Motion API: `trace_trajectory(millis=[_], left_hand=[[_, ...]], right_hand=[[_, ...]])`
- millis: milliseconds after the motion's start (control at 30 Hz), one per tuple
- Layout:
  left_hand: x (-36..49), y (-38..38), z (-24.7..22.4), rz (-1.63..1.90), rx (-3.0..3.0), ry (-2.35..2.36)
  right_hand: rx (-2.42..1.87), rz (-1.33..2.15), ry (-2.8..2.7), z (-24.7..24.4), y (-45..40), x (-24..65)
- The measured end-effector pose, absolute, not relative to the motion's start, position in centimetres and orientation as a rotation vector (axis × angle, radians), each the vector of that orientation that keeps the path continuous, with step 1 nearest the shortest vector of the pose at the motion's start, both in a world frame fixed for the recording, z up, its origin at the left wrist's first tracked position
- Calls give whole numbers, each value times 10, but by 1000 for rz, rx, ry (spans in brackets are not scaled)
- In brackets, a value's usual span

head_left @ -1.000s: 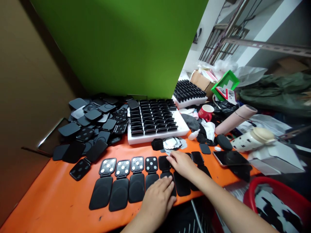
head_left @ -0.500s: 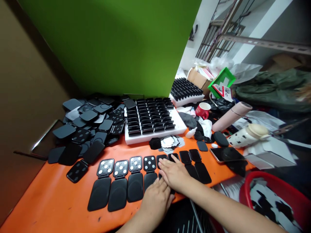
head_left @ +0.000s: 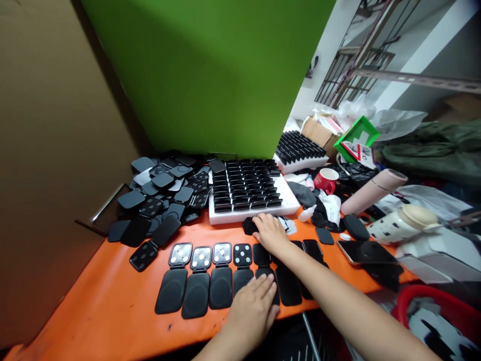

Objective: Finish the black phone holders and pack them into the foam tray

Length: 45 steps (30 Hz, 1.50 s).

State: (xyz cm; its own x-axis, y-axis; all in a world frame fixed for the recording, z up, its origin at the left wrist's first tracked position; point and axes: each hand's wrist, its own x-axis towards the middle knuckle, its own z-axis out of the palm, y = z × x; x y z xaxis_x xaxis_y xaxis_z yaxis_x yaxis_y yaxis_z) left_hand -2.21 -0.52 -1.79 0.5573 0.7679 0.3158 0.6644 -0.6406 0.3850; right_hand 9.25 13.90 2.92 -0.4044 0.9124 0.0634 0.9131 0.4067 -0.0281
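**Left hand [head_left: 252, 307] flat on a hinged black pad [head_left: 262, 254], right hand [head_left: 269, 233] over the thin sheets [head_left: 290, 226]**

Take the left hand as the centre of the dial. Its fingers lie flat and close together on the lower panels at about the middle of the row of hinged pads [head_left: 221, 288], the thumb slightly apart. The row runs along the near edge of the orange desk [head_left: 101, 311], each piece unfolded, its smaller square panel at twelve o'clock from its larger one. Toward nine o'clock, the four outermost squares carry white dots, three of them on a pale glossy face; the next square is plain black.

The right hand is between twelve and one o'clock, past the row, with its fingers bent down beside a black scalloped sheet [head_left: 248, 226] and over the white and grey ones; it is impossible to tell whether they pinch anything. The right forearm crosses above the pads at one to two o'clock.

At twelve o'clock a white foam tray [head_left: 227, 219] holds ranks of black pieces standing on edge, with a second foam tray [head_left: 305, 165] behind it at one. A heap of pads [head_left: 162, 180] sits between ten and eleven. A small squeeze bottle [head_left: 306, 214] and a red mug [head_left: 323, 182] are at one; a phone [head_left: 347, 250], a pink cylinder [head_left: 370, 194] and a cream patterned bottle [head_left: 398, 224] at two; a red basin [head_left: 403, 304] at three.
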Motion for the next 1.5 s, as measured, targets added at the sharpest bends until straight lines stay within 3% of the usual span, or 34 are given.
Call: trace_trajectory(millis=[467, 633, 733, 1000, 1500], left_hand=[[-30, -1, -3, 635, 2417, 1186], [-42, 6, 6, 637, 2326, 1168], [-45, 8, 2, 621, 2301, 1171], [-43, 7, -6, 607, 2270, 1212], [-42, 7, -11, 654, 2272, 1211]], right_hand=[[-1606, 117, -2547, 47, 129, 107], [-1517, 937, -2224, 46, 105, 109], [-1478, 1189, -2178, 33, 98, 100], [-1494, 1190, -2271, 10, 111, 89], [-1574, 1125, -2363, 10, 117, 86]])
